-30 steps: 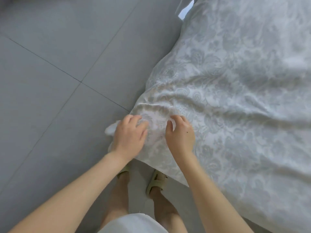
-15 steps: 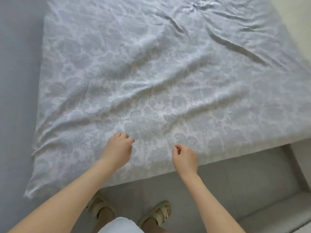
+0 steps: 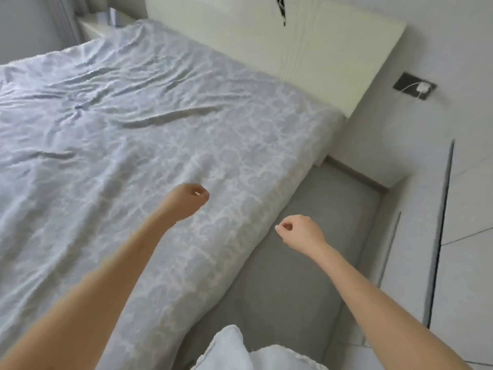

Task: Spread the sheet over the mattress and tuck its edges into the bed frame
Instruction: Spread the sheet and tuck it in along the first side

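Head view: wrinkled sheet lies spread; left hand and right hand empty, fingers curled together.

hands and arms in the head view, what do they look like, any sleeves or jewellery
Both forearms are bare as far as the picture shows: no sleeves. The left hand and the right hand wear no gloves, and no rings, watch or bracelet can be seen.
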